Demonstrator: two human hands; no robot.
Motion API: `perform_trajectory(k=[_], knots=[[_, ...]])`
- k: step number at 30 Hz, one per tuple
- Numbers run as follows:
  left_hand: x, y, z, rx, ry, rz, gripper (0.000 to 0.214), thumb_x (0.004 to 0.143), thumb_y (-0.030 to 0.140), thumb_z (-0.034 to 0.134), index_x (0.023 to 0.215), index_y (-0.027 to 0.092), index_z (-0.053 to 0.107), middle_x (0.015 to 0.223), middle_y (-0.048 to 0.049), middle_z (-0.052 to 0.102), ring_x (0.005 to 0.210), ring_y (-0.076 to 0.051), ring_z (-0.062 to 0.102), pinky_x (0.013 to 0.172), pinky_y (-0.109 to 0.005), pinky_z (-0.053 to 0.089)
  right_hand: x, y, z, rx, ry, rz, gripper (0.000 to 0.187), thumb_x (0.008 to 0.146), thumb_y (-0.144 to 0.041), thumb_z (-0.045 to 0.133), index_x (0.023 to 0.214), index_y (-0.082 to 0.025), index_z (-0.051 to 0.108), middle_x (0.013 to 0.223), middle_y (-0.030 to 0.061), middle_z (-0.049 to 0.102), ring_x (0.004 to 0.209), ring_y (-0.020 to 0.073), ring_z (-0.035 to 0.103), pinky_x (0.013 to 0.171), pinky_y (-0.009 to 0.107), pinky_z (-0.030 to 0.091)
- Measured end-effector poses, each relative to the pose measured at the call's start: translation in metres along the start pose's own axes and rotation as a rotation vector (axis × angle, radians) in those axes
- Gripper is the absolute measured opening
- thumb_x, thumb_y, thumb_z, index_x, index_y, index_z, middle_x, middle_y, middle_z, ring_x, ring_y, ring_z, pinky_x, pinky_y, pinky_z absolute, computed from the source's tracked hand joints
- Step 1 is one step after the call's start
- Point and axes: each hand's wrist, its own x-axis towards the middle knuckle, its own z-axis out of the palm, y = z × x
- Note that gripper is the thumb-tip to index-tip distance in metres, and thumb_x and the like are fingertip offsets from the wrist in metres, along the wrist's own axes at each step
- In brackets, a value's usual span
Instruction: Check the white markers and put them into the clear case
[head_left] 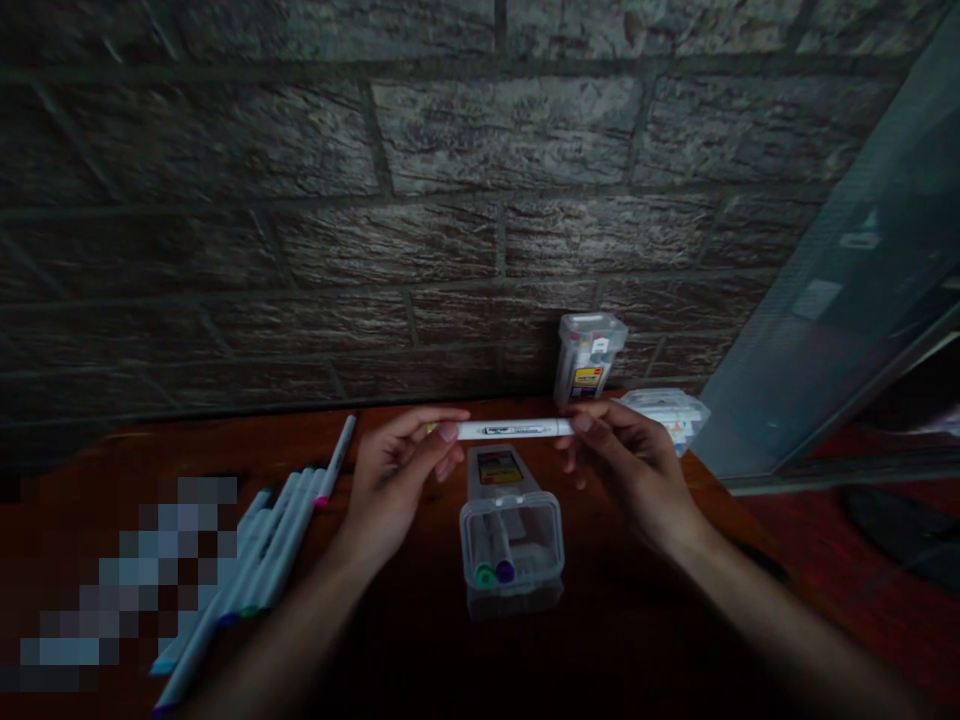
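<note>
A white marker (517, 430) is held level between the two hands, above the dark red table (615, 620); its left end is pinched by the thumb and fingers of the left hand (394, 475), its right end by the fingertips of the right hand (630, 460). Just below and between the hands, a clear plastic case (511, 535) with two markers inside is laid on its side. More loose markers (277, 545) are spread out to the left of the left hand, and an upright case (589, 358) is seen just beyond the right hand.

White marker held level by both ends

A slim white marker (517, 430) with dark print along its barrel is held horizontally in the air. Its left end is pinched by the left hand (397, 470) and its right end by the right hand (630, 460).
</note>
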Motion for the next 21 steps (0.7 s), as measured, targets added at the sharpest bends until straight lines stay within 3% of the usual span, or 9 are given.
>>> perform_trajectory(k=[9,21], knots=[[0.0011,-0.0029,-0.0001,-0.007,-0.004,-0.016,0.013,0.093,0.030,0.075,0.103,0.027,0.081,0.069,0.0000,0.069,0.058,-0.008,0.052,0.055,-0.023,0.038,-0.0005,-0.0011,-0.0006,-0.013,-0.014,0.015,0.016,0.085,-0.032,0.084,0.098,-0.023,0.082,0.074,0.0031,0.076,0.057,0.0115,0.066,0.045,0.018,0.053],[-0.0008,0.0064,0.0037,-0.166,0.012,-0.051,0.018,0.089,0.025,0.071,0.102,0.020,0.083,0.067,-0.0027,0.071,0.057,-0.010,0.054,0.055,-0.023,0.041,0.0007,0.0010,-0.0015,0.032,-0.018,0.042,0.016,0.087,-0.034,0.082,0.096,-0.021,0.081,0.079,0.0049,0.079,0.055,0.0133,0.068,0.044,0.021,0.054]])
